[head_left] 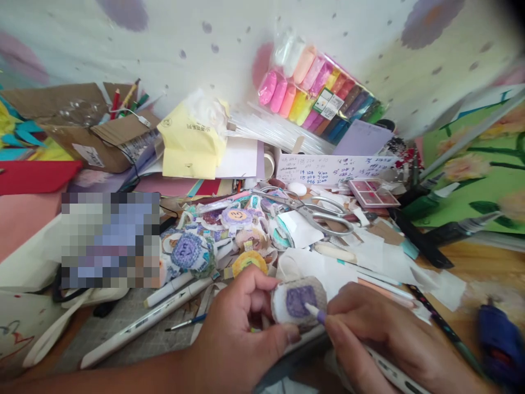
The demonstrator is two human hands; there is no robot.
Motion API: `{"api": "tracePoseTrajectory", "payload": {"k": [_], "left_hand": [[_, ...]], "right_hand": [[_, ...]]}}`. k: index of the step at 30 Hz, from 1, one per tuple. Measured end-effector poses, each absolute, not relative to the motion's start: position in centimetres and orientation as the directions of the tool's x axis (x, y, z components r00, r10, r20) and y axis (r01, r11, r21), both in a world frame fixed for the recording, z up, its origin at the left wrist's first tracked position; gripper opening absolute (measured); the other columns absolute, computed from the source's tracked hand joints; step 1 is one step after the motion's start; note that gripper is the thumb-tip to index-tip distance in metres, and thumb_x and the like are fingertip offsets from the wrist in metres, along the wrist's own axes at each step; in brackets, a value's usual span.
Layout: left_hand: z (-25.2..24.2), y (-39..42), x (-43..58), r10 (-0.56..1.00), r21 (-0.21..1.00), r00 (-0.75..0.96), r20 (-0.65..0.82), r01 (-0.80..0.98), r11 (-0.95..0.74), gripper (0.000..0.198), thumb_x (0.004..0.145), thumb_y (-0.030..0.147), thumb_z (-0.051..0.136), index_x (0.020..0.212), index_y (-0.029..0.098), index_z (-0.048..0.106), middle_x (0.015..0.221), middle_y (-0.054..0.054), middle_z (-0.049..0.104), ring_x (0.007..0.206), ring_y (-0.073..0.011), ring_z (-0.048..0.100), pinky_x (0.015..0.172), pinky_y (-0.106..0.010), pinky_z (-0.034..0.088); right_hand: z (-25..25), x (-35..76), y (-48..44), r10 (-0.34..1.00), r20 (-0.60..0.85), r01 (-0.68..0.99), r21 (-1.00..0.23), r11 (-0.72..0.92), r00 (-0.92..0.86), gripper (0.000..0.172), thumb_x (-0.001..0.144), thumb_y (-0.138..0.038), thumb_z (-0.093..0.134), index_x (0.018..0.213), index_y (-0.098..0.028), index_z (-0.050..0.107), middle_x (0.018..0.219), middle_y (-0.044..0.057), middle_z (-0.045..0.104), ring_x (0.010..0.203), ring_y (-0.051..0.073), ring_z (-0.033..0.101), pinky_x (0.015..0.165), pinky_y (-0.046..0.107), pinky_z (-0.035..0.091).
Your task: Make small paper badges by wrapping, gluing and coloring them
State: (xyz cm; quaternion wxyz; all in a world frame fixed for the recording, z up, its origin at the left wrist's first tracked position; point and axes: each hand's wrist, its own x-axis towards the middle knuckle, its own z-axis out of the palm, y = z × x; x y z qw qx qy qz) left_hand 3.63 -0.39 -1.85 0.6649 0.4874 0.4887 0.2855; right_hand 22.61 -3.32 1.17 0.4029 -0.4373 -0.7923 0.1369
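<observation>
Between its thumb and fingers, my left hand (241, 323) grips a small rounded white piece (283, 302) with a purple coloured patch in its middle and a greyish woven-looking edge. A marker (388, 369) with a white barrel and purple collar is pinched in my right hand (381, 328). The marker's pale tip meets or hovers just over the purple patch; I cannot tell which. Just beyond my left hand lie a yellow round piece (249, 264), a blue-purple smiling piece (189, 251) and a purple piece with a yellow smiling face (237, 217).
Steel scissors (315, 210) lie behind the pieces among paper scraps. White markers (143, 323) and a thin paintbrush (186, 322) rest on a grey cutting mat (123, 353) at left. A blue glue-gun-like tool (500, 339) is at right. A bag of coloured clay (320, 87) leans behind.
</observation>
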Motion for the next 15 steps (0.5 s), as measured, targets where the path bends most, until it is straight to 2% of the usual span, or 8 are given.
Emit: {"api": "tracePoseTrajectory", "payload": {"k": [3,5,8,9,12,15], "left_hand": [[-1.7,-0.4,3.6,0.863,0.93,0.347,-0.367,0.106,0.352,0.031,0.068,0.024,0.072,0.088,0.022,0.049,0.072,-0.002,0.072,0.067,-0.0201,0.066,0.063,-0.03,0.047],[-1.6,-0.4,3.7,0.855,0.931,0.369,-0.364,0.113,0.348,0.03,0.069,0.023,0.072,0.088,0.022,0.048,0.074,-0.002,0.072,0.068,-0.0199,0.066,0.064,-0.03,0.047],[-1.4,-0.5,3.8,0.848,0.947,0.425,-0.317,0.089,0.31,0.031,0.071,0.027,0.071,0.092,0.021,0.049,0.077,-0.002,0.072,0.072,-0.0204,0.067,0.066,-0.03,0.047],[-1.4,-0.7,3.7,0.851,0.953,0.434,-0.296,0.078,0.292,0.033,0.071,0.028,0.071,0.094,0.021,0.049,0.079,-0.002,0.071,0.074,-0.021,0.067,0.067,-0.03,0.047],[-0.9,-1.0,3.5,0.871,0.967,0.43,-0.238,0.018,0.255,0.038,0.071,0.033,0.073,0.097,0.021,0.048,0.08,-0.002,0.07,0.076,-0.021,0.067,0.067,-0.03,0.046],[-0.1,-1.8,3.3,0.897,0.97,0.397,-0.193,-0.06,0.235,0.039,0.069,0.033,0.075,0.094,0.02,0.049,0.074,0.0,0.066,0.067,-0.0168,0.063,0.062,-0.027,0.044]], "right_hand": [[1.1,22.3,-3.6,0.819,0.532,0.568,-0.613,0.548,-0.217,0.017,0.078,-0.004,0.058,0.08,-0.021,0.057,0.067,0.0,0.064,0.052,0.012,0.062,0.046,0.02,0.05],[0.5,22.2,-3.6,0.825,0.558,0.547,-0.664,0.51,-0.093,0.016,0.079,-0.006,0.059,0.082,-0.022,0.058,0.07,0.001,0.065,0.057,0.013,0.063,0.049,0.021,0.051],[-0.6,22.4,-3.4,0.764,0.624,0.519,-0.714,0.47,0.167,0.026,0.08,-0.017,0.064,0.105,-0.023,0.06,0.089,0.006,0.07,0.075,0.019,0.068,0.062,0.026,0.057],[-1.0,22.5,-3.2,0.76,0.622,0.515,-0.721,0.463,0.188,0.03,0.082,-0.022,0.062,0.112,-0.023,0.059,0.094,0.007,0.071,0.079,0.021,0.068,0.066,0.029,0.057],[-1.4,22.6,-2.7,0.867,0.498,0.443,-0.784,0.435,0.029,0.031,0.09,-0.035,0.051,0.119,-0.024,0.058,0.104,0.007,0.07,0.087,0.022,0.069,0.071,0.03,0.058],[-1.1,21.9,-2.8,0.874,0.439,0.366,-0.794,0.486,-0.208,0.049,0.082,-0.044,0.063,0.125,-0.024,0.051,0.12,0.01,0.064,0.099,0.025,0.066,0.079,0.031,0.057]]}}
